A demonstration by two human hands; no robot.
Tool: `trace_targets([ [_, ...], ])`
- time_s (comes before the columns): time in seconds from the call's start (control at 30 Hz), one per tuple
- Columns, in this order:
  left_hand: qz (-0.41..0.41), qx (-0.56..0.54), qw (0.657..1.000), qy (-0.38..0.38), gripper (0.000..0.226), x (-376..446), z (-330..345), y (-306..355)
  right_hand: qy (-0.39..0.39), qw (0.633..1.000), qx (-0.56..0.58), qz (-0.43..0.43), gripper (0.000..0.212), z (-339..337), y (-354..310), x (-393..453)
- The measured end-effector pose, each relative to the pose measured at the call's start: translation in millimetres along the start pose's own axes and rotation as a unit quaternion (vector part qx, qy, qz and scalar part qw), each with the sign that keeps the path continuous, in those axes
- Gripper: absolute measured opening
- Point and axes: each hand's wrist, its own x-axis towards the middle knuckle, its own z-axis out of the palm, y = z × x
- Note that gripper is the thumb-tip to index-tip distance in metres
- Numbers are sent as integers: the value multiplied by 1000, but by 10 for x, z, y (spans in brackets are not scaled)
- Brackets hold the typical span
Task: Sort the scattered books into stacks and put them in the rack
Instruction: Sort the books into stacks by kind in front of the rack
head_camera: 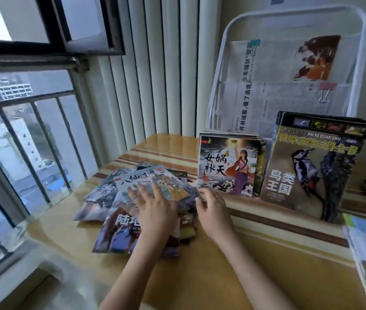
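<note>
Left hand (155, 206) lies spread flat on the scattered books (119, 198); right hand (211, 206), fingers loosely open (holding nothing), touches the pile's edge on the table (255, 253).

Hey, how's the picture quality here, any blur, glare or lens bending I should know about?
Head view: daylight from the window blows out the sky; wide-angle lens bows the rack frame; both hands, left and right, look soft; the tabletop shows mild sheen.

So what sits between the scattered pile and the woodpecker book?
In the head view, the upright stack fronted by the 女娲补天 book stands between the scattered pile and the woodpecker book.
</note>
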Motion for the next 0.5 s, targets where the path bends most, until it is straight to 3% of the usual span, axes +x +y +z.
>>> trace_targets([
  [0.1, 18, 34, 999, -34, 77, -110, 53, -135, -28, 996, 1, 81, 49, 205, -107, 92],
  [0.17, 47, 28, 998, -32, 74, -243, 40, -105, -8, 995, -23, 93, 49, 250, -122, 105],
  [0.3, 82, -12, 996, -39, 65, -447, 2, 0, 22, 993, 53, 106, 53, 166, -67, 122],
  [0.5, 25, -195, 978, 76, 47, -335, -71, -249, -54, 979, 125, 150, 44, -1, -36, 157],
])
